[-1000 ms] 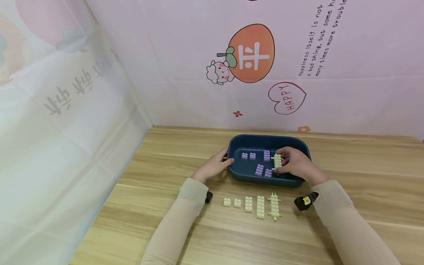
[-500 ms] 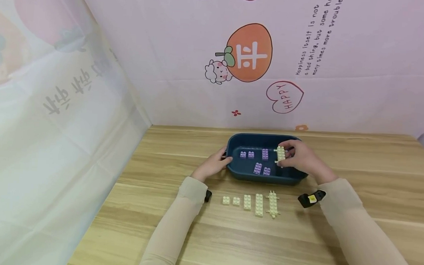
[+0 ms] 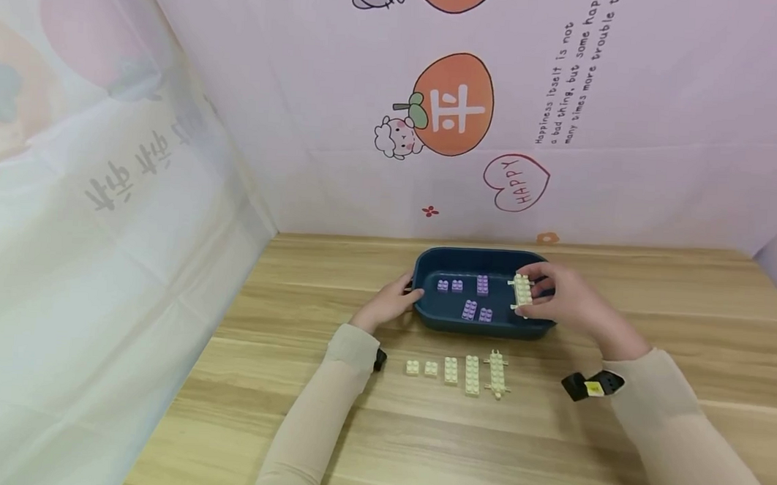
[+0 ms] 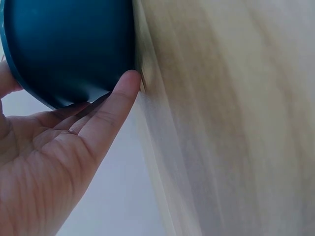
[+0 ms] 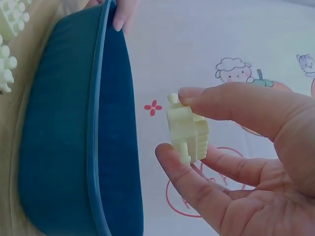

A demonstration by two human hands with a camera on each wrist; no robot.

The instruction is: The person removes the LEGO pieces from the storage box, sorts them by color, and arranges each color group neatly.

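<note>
My right hand [image 3: 573, 303] pinches a pale yellow toy building brick with axle pegs [image 3: 523, 290] between thumb and fingers, over the right end of a dark blue tray [image 3: 476, 328]. In the right wrist view this brick [image 5: 184, 129] is held edge-on, raised beside the tray's rim. At the tray's left end my left hand [image 3: 387, 302] grips the wall, thumb over the rim and fingers outside. The left wrist view shows those fingers [image 4: 106, 115] against the outer side. Several purple bricks [image 3: 469, 310] lie on the tray's floor.
In front of the tray, pale yellow bricks stand in a row on the wooden table [image 3: 378, 447]: two small square ones [image 3: 412, 367], longer ones [image 3: 472, 376] and one with axle pegs [image 3: 496, 374]. A printed cloth [image 3: 339, 174] hangs behind the table.
My right hand has lifted the pale yellow pegged brick from the tray floor and carried it a little to the right. The left hand keeps its grip on the tray.
</note>
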